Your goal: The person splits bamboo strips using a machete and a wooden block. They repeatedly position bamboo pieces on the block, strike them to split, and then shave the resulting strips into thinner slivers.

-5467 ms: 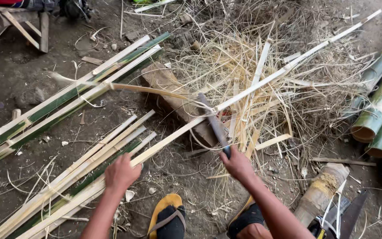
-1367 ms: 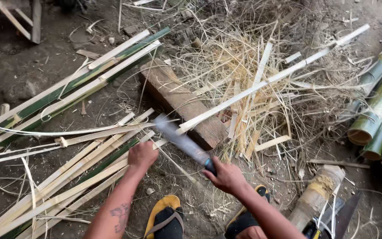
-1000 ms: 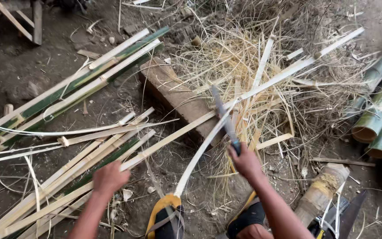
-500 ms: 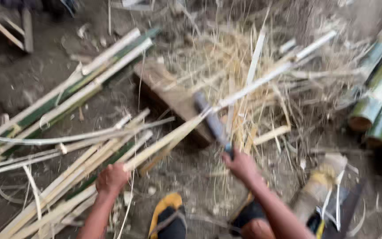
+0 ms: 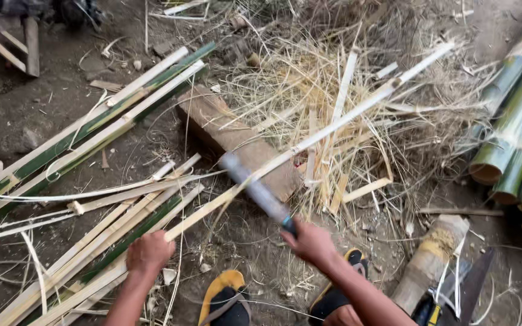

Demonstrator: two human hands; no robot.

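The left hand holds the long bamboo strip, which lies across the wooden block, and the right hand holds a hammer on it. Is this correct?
Not quite. The head view shows the right hand holding a long-bladed knife, not a hammer. The rest stands: the left hand holds the bamboo strip across the wooden block.

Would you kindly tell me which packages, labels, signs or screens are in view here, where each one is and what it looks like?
None are in view: only the bamboo strip held by the left hand, the knife in the right hand, the wooden block, green bamboo poles and dry shavings on the earth floor.
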